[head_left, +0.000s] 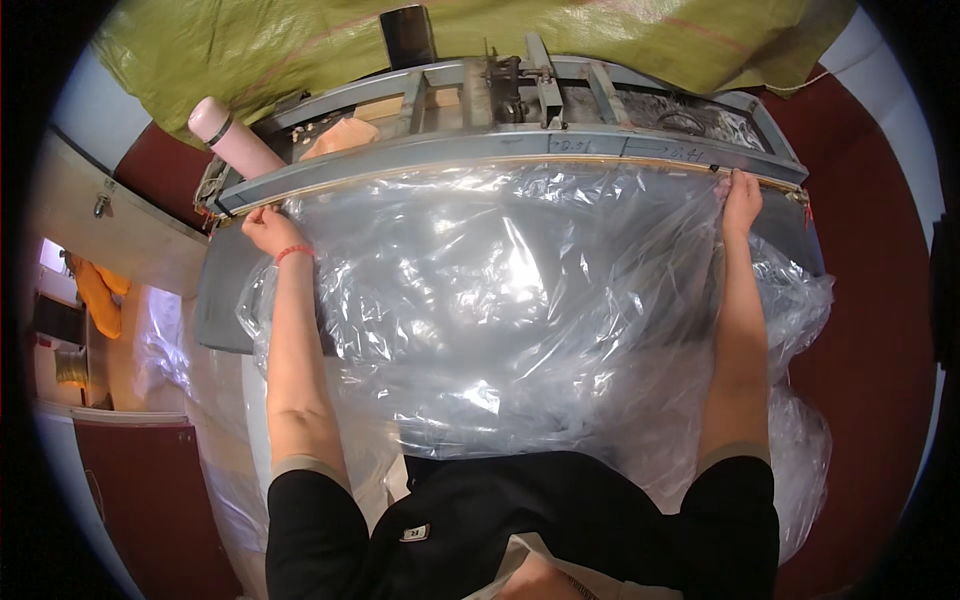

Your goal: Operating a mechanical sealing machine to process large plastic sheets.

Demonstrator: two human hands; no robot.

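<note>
A wide sheet of clear plastic film (450,260) spreads over a dark grey table (225,300), wrinkled and shiny, hanging down toward my body. Its far edge runs along the long metal bar (470,152) of a grey machine frame. My left hand (272,231) is closed on the film near the bar's left end. Toward the right end, my right hand (742,203) pinches the film's edge, fingertips right by the bar. Between my hands the film lies stretched across. Loose film bulges beyond my right forearm.
Within the frame lean a pink bottle (240,143) and an orange-peach piece (343,136). A metal linkage (515,90) sits mid-frame. Behind are a dark phone (407,37) and a yellow-green woven sheet (650,40). An open cabinet (120,405) with orange items stands at left.
</note>
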